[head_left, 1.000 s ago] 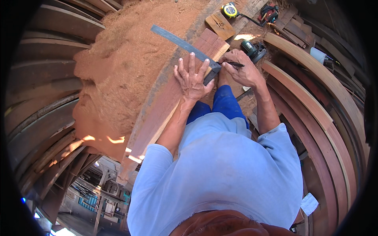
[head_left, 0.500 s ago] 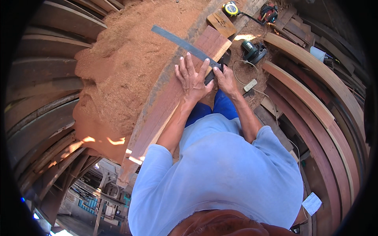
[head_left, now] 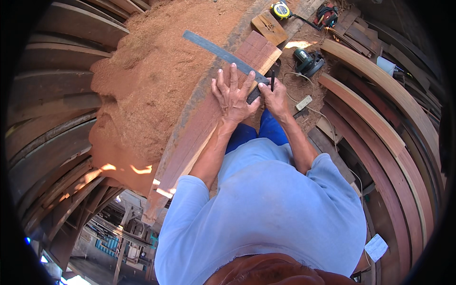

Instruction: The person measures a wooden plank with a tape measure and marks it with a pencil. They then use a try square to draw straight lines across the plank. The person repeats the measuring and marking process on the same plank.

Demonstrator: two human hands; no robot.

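A reddish-brown board point(head_left: 204, 114) lies lengthwise before me, with faint lines across its far end. The steel blade of a try square point(head_left: 209, 47) crosses it and juts out to the left; its dark stock sits along the board's right edge. My left hand point(head_left: 233, 99) holds the square with its fingers spread over board and blade and its thumb at the stock. In my right hand point(head_left: 277, 100) a slim black marking pen or pencil point(head_left: 272, 78) stands upright, at the stock end of the blade. The thumb of that hand touches the square's corner.
Beyond the board lie a wooden block point(head_left: 269, 28), a yellow tape measure point(head_left: 280, 10) and a green power tool point(head_left: 308, 61) with a cord. A socket strip point(head_left: 303, 102) is right of my hand. Sawdust point(head_left: 137, 90) covers the left; planks point(head_left: 370, 114) line both sides.
My right hand has shifted slightly, and the black pen or pencil now stands more clearly above the fingers. My left hand and the square keep their place on the board.
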